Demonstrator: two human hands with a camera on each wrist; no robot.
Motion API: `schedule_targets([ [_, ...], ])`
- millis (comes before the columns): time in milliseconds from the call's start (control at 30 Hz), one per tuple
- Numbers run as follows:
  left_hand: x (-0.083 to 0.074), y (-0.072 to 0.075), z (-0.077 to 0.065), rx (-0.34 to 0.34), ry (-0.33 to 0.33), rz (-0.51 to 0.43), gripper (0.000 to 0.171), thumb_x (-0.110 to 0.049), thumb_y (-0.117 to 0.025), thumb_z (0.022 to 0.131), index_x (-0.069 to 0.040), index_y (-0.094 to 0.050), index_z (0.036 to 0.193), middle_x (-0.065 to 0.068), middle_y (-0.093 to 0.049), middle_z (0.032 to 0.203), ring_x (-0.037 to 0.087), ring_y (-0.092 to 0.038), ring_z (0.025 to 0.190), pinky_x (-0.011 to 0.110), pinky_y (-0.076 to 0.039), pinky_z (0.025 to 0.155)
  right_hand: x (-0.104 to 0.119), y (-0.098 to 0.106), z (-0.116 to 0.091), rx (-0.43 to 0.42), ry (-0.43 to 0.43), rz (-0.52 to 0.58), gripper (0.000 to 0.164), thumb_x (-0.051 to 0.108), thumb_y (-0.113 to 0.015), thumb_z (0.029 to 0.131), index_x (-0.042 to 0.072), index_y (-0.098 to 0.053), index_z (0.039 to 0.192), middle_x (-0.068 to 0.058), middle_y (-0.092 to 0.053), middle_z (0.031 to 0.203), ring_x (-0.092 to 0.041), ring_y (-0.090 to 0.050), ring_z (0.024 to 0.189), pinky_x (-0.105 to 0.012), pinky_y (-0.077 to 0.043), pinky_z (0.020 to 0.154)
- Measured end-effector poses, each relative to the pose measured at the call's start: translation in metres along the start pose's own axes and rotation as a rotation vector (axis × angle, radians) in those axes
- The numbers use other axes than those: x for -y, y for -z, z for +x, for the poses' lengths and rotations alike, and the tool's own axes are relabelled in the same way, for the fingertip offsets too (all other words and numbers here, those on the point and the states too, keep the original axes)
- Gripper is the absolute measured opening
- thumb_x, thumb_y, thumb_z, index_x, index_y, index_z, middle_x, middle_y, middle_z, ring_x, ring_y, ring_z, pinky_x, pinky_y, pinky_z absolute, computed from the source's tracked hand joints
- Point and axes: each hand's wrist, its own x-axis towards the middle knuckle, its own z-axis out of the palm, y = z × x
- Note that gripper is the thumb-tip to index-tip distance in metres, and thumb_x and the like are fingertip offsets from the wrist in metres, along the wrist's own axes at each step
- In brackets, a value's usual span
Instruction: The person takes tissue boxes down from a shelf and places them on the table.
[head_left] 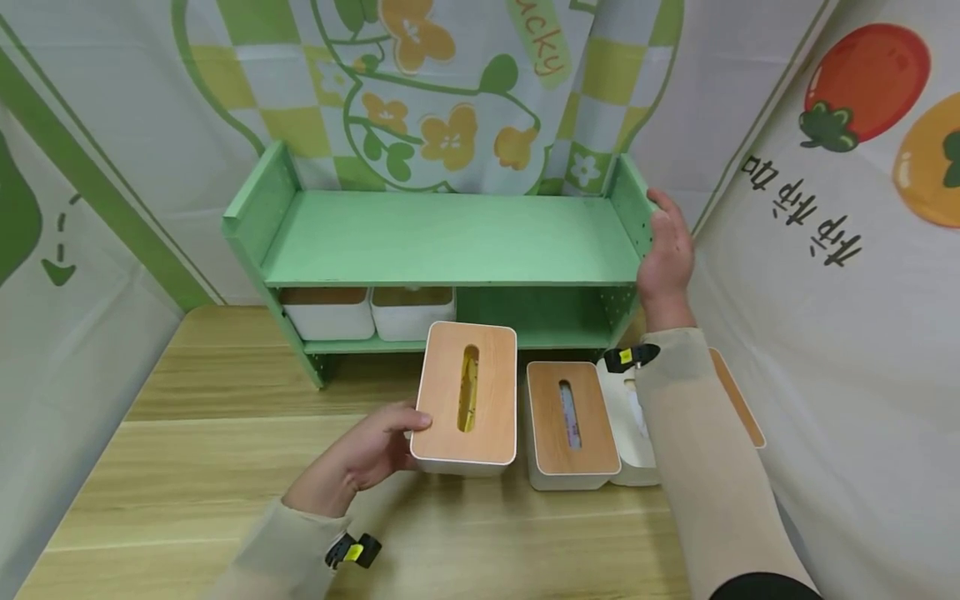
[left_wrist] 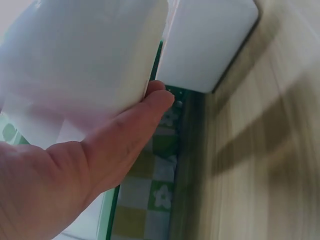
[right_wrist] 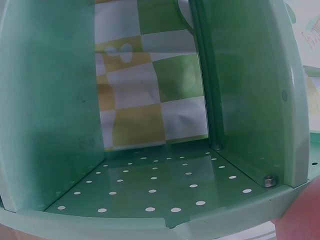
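My left hand (head_left: 382,442) grips a white tissue box (head_left: 438,392) with a wood-look lid by its near left corner, thumb on the lid and fingers under the side. Something yellow shows in the lid's slot. The box is raised in front of a green two-tier shelf (head_left: 450,237). In the left wrist view the hand (left_wrist: 115,135) lies along the white wall of the box (left_wrist: 85,50). My right hand (head_left: 666,250) holds the shelf's right side panel near its top. Only a bit of that hand (right_wrist: 302,215) appears in the right wrist view, beside the perforated panel (right_wrist: 165,185).
Two white boxes with wooden lids, one (head_left: 330,317) at the left and another (head_left: 412,315) beside it, stand on the lower tier. A lidded box (head_left: 573,417) and a white lidless box (head_left: 637,467) are on the wooden table (head_left: 247,467), right. A loose lid (head_left: 738,400) lies partly behind the right sleeve.
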Motion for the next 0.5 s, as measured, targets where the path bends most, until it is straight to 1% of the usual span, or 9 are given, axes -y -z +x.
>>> schedule_targets([
  [100, 0.003, 0.005, -0.010, -0.006, 0.006, 0.029, 0.065, -0.019, -0.055, 0.092, 0.012, -0.031, 0.144, 0.015, -0.063, 0.114, 0.028, -0.067, 0.094, 0.041, -0.053, 0.078, 0.000, 0.000, 0.000, -0.003, -0.001, -0.006, 0.047, 0.041, -0.029, 0.107, 0.029, -0.048, 0.149, 0.015, -0.033, 0.155, -0.005, -0.025, 0.138, -0.034, -0.018, 0.111],
  [233, 0.008, 0.015, -0.020, -0.019, 0.033, 0.072, 0.069, -0.019, -0.057, 0.093, 0.015, -0.028, 0.146, 0.018, -0.067, 0.112, 0.029, -0.068, 0.095, 0.041, -0.054, 0.078, 0.001, 0.001, 0.000, -0.001, 0.001, -0.009, 0.047, 0.041, -0.028, 0.107, 0.029, -0.048, 0.149, 0.013, -0.033, 0.156, -0.006, -0.025, 0.139, -0.034, -0.018, 0.112],
  [333, 0.013, 0.023, -0.024, -0.039, 0.060, 0.082, 0.069, -0.019, -0.056, 0.095, 0.017, -0.025, 0.145, 0.020, -0.064, 0.116, 0.032, -0.066, 0.099, 0.042, -0.053, 0.082, 0.002, 0.001, 0.000, -0.002, 0.001, -0.011, 0.047, 0.041, -0.028, 0.107, 0.031, -0.048, 0.148, 0.013, -0.034, 0.156, -0.006, -0.025, 0.139, -0.035, -0.018, 0.112],
  [500, 0.022, 0.041, -0.032, -0.117, 0.098, 0.097, 0.066, -0.020, -0.054, 0.098, 0.019, -0.025, 0.142, 0.024, -0.056, 0.124, 0.035, -0.062, 0.103, 0.042, -0.050, 0.084, 0.004, 0.000, -0.001, 0.002, 0.019, -0.015, 0.047, 0.041, -0.029, 0.107, 0.029, -0.048, 0.148, 0.010, -0.034, 0.156, -0.006, -0.025, 0.139, -0.034, -0.018, 0.112],
])
